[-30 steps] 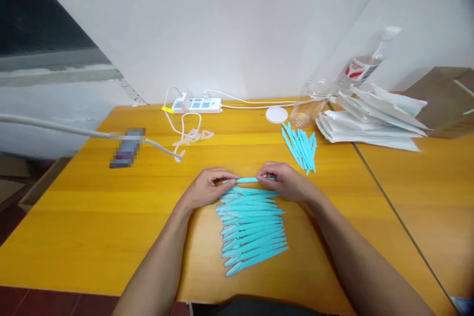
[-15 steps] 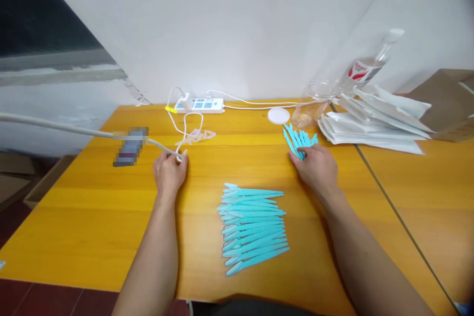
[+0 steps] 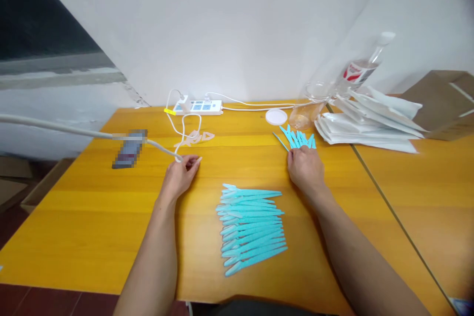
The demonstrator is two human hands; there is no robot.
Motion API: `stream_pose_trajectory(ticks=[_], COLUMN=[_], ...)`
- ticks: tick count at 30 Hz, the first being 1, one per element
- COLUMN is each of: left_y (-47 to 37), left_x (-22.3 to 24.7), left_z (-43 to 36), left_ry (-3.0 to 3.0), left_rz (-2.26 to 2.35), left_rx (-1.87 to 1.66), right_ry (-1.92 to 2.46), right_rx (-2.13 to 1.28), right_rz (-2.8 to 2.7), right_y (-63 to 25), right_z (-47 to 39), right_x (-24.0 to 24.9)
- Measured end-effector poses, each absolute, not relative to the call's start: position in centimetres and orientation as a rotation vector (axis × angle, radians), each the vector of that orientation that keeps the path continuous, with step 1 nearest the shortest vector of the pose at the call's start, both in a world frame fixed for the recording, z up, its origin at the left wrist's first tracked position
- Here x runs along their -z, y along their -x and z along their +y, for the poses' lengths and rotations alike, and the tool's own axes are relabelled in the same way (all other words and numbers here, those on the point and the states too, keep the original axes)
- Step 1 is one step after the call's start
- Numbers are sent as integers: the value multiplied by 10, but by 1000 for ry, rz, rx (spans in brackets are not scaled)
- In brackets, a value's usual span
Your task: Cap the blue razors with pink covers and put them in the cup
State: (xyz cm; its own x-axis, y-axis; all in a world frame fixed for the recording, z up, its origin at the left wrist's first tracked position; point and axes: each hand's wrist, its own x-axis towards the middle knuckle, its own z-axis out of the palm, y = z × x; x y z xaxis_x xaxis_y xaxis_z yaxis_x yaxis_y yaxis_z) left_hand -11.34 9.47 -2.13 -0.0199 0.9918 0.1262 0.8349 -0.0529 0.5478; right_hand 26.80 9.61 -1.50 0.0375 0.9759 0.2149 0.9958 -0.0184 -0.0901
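While the left hand (image 3: 180,176) rests loosely open, another blue stick is being gripped from the loose pile (image 3: 297,139) by the closed right hand (image 3: 305,167), to be laid squarely onto the neat row (image 3: 252,227) toward the table's near edge

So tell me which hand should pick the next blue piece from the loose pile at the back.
Probably the right hand: it already rests on the loose pile of blue pieces. The left hand lies well apart from it, by the white cable.

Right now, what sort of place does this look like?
Probably a small makeshift workroom for hand sorting or packing: a plain wooden table against a bare wall, rows of blue plastic pieces, stacked white pouches and a power strip.
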Motion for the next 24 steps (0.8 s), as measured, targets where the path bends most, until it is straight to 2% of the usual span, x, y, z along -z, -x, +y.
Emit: stream_pose_trajectory(ticks=[3, 5, 9, 11, 17, 24], left_y=[108, 103, 90, 88, 87, 77], left_x=[19, 17, 12, 11, 9, 5], left_z=[92, 91, 90, 90, 88, 86], left_ry=[-2065, -2134, -2199, -2164, -1964, -2156], left_rz=[1873, 1891, 1940, 1894, 1789, 1862], left_rx=[-642, -604, -526, -547, -690, -442], right_ry=[2045, 1915, 1587, 1473, 1417, 1429], right_rx=[66, -95, -723, -933, -976, -955], right_rz=[-1970, -1911, -1865, -1878, -1939, -1963], right_y=[-265, -261, -248, -243, -241, -242], right_z=[96, 95, 89, 86, 85, 87], right_x=[15, 16, 16, 16, 15, 16])
